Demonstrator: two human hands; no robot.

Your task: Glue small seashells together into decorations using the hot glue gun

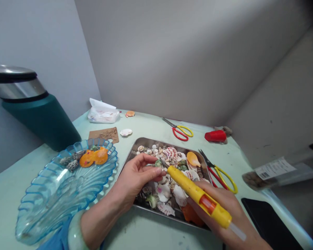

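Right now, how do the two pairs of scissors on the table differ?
The far scissors lie apart from the metal tray, near the wall; the near scissors lie against the tray's right edge. The far scissors' blades look closed; the near scissors' blades are slightly parted. Both have one red and one yellow handle and lie flat, untouched.

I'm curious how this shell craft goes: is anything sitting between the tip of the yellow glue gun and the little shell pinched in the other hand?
Nothing visible. The yellow glue gun in the right hand points its nozzle straight at the small shell pinched in the left hand, above the metal tray.
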